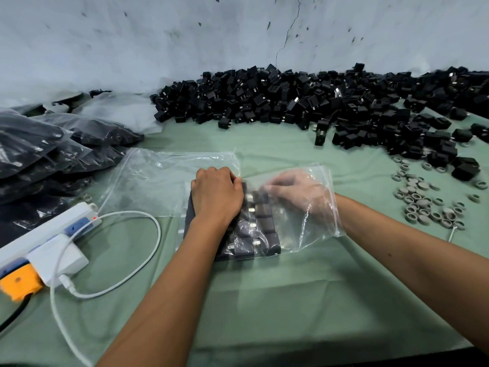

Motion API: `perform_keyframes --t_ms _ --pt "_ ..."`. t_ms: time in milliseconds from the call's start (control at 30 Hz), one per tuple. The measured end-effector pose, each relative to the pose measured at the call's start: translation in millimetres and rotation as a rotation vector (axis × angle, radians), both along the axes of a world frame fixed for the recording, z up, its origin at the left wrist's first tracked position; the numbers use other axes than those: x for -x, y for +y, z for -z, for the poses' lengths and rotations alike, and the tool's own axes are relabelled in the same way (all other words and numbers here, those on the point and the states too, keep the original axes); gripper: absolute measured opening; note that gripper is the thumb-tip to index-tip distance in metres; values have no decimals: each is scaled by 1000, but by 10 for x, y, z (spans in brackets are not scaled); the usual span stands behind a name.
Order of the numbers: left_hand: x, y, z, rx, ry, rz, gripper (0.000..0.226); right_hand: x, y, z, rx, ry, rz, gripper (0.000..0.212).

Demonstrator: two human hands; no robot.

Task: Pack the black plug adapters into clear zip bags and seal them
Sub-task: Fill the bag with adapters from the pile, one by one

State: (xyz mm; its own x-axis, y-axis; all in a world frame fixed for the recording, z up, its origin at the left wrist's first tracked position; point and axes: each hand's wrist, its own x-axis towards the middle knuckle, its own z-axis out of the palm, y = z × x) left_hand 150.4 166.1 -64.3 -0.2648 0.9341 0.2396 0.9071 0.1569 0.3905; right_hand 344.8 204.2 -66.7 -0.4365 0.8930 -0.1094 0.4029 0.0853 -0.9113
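Note:
A clear zip bag (315, 229) lies on the green cloth in front of me, with several black plug adapters (267, 223) lined up in rows inside it. My left hand (215, 193) rests on top of the bag's left half. Its fingers curl over the far edge and grip the plastic and the adapters beneath. My right hand (299, 190) is inside the bag through its open right end and shows hazily through the plastic. Its fingers stretch left and touch the farthest adapters in the row.
A big heap of loose black adapters (317, 102) runs along the wall at the back and right. An empty zip bag (158, 178) lies spread out left of my hands. Filled bags (39, 149) pile up at far left. A white power strip (50, 231) and its cable (148, 263) sit at near left. Grey caps (423, 205) are scattered at right.

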Motion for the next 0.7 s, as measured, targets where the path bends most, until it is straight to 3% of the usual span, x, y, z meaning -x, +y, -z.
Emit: perform_keyframes --t_ms 267,433,567,700 --pt "189 75 -120 56 -128 25 19 -15 65 69 -19 -35 -34 15" --pt "226 82 -89 102 -136 84 11 -9 43 58 2 3 -17 30" --pt "231 98 -59 86 -123 91 14 -6 37 51 -31 -17 -29 28" --pt "237 114 -39 78 -136 84 19 -9 29 138 138 144 20 16"
